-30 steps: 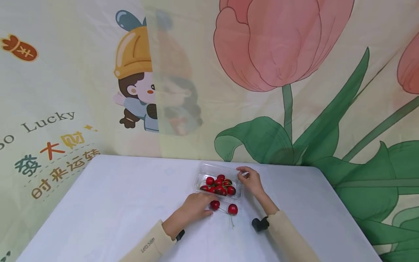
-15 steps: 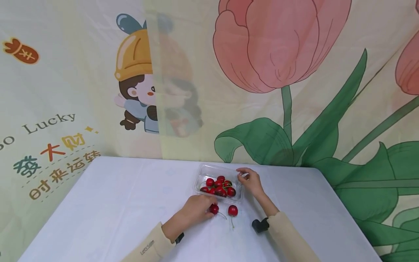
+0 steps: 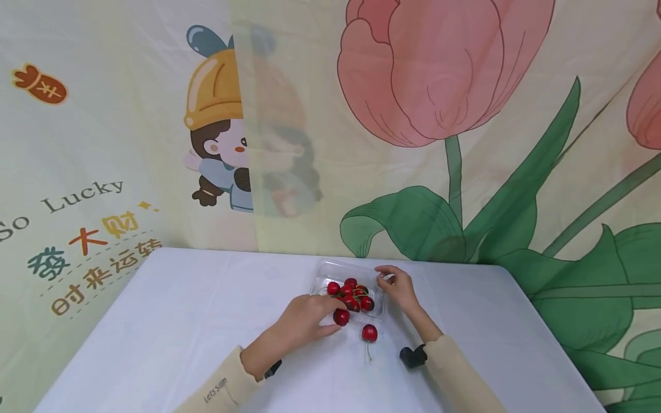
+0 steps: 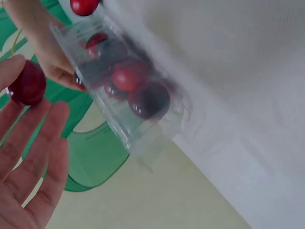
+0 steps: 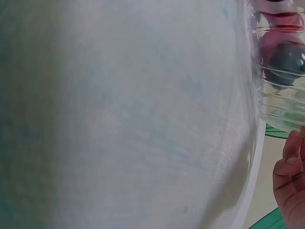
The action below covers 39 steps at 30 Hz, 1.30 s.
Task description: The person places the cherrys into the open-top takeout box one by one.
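My left hand [image 3: 303,319] pinches a dark red cherry [image 3: 341,317] between thumb and fingers, at the front side of a clear plastic box [image 3: 324,271]. In the left wrist view this cherry [image 4: 28,83] is held by the thumb against the fingers, its stem pointing up. Several red cherries [image 3: 350,302] lie in the box. My right hand [image 3: 399,288] grips the box's back right corner with thumb and forefinger; part of that grip is hidden in the right wrist view. One more cherry [image 3: 369,332] with a green stem lies on the table in front of the box.
The box stands near the back edge of a white-covered table [image 3: 206,321]. A printed curtain [image 3: 289,126] with tulips and a cartoon figure hangs directly behind. Black wrist cameras, one of them the right wrist camera [image 3: 413,357], sit at the sleeves.
My left hand has picked up the left cherry from the table and raised it toward the box's front side. My right hand stays at the box's corner.
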Available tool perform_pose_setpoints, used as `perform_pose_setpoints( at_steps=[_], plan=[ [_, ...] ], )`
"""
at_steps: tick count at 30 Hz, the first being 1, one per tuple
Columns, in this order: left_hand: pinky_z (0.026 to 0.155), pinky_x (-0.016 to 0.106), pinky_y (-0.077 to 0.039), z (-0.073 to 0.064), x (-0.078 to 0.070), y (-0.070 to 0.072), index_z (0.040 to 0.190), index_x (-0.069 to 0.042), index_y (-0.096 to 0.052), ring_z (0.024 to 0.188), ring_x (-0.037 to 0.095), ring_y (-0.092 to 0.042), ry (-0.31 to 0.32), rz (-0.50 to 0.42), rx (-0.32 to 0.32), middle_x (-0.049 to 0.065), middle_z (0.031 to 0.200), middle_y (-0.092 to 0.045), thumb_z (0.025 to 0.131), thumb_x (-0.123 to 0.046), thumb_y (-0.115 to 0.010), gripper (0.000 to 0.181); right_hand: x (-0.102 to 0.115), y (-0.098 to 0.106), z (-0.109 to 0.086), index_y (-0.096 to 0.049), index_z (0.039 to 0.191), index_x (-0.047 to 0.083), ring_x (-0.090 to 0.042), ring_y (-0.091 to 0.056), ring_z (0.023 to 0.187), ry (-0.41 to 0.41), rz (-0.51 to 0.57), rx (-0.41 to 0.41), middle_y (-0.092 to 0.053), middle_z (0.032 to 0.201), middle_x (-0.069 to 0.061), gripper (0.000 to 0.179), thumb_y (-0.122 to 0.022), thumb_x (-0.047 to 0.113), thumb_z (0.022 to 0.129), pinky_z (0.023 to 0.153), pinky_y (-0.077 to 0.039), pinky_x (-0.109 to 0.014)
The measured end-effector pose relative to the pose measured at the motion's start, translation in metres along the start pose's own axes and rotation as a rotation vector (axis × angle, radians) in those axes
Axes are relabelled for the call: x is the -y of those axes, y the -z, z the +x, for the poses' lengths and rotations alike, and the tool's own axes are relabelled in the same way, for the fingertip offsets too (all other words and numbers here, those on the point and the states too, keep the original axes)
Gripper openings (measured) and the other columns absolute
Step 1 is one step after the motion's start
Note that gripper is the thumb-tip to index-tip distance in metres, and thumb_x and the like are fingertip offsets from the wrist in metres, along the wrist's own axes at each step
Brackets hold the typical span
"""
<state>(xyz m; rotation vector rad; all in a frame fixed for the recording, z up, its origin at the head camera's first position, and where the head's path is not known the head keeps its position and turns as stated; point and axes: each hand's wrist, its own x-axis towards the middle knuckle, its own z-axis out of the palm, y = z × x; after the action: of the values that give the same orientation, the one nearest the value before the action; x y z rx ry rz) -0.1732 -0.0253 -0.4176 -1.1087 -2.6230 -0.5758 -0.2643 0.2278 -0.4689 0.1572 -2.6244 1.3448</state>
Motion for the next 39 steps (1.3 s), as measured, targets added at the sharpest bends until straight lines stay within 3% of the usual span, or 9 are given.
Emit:
perform_pose_setpoints(
  at_steps=[7, 14, 21, 29, 39],
  plan=[
    [0.073, 0.030, -0.056, 0.006, 0.011, 0.012, 0.110, -0.014, -0.070, 0.090, 0.014, -0.069, -0.001, 0.034, -0.152, 0.000, 0.104, -0.073, 0.080, -0.026, -0.081, 0.035, -0.005, -0.002, 0.003, -0.069, 0.108, -0.003, -0.017, -0.057, 0.067, 0.018, -0.021, 0.003, -0.065, 0.091, -0.015, 0.022, -0.067, -0.001, 0.086, 0.057, -0.046, -0.020],
    [0.076, 0.033, -0.057, 0.012, 0.019, 0.012, 0.112, -0.013, -0.071, 0.093, 0.016, -0.069, 0.060, 0.010, -0.162, 0.001, 0.105, -0.073, 0.080, -0.025, -0.081, 0.035, -0.005, -0.003, 0.003, -0.069, 0.110, -0.001, -0.017, -0.057, 0.069, -0.001, -0.025, 0.009, -0.065, 0.094, -0.014, 0.022, -0.066, 0.001, 0.088, 0.058, -0.046, -0.021],
    [0.072, 0.033, -0.053, 0.020, 0.028, -0.001, 0.109, -0.012, -0.072, 0.095, 0.016, -0.069, 0.087, 0.019, -0.212, 0.002, 0.104, -0.074, 0.080, -0.020, -0.081, 0.031, -0.003, -0.001, 0.003, -0.069, 0.110, -0.001, -0.018, -0.057, 0.071, -0.009, -0.019, 0.014, -0.065, 0.095, -0.014, 0.022, -0.065, 0.002, 0.089, 0.059, -0.047, -0.021],
    [0.078, 0.042, -0.054, 0.025, 0.034, -0.014, 0.112, -0.009, -0.071, 0.097, 0.021, -0.069, 0.205, -0.044, -0.140, 0.006, 0.108, -0.073, 0.083, -0.020, -0.079, 0.032, -0.004, -0.002, 0.004, -0.069, 0.111, -0.001, -0.018, -0.056, 0.071, -0.016, -0.020, 0.020, -0.065, 0.096, -0.014, 0.023, -0.065, 0.002, 0.089, 0.059, -0.047, -0.020],
    [0.069, 0.038, -0.050, 0.031, 0.041, -0.027, 0.108, -0.010, -0.074, 0.086, 0.022, -0.068, 0.244, 0.028, -0.070, 0.004, 0.100, -0.074, 0.082, -0.025, -0.080, 0.031, -0.005, -0.001, 0.004, -0.068, 0.111, -0.001, -0.017, -0.055, 0.070, -0.002, -0.028, 0.015, -0.064, 0.095, -0.014, 0.023, -0.066, 0.003, 0.089, 0.058, -0.045, -0.021]
  ],
)
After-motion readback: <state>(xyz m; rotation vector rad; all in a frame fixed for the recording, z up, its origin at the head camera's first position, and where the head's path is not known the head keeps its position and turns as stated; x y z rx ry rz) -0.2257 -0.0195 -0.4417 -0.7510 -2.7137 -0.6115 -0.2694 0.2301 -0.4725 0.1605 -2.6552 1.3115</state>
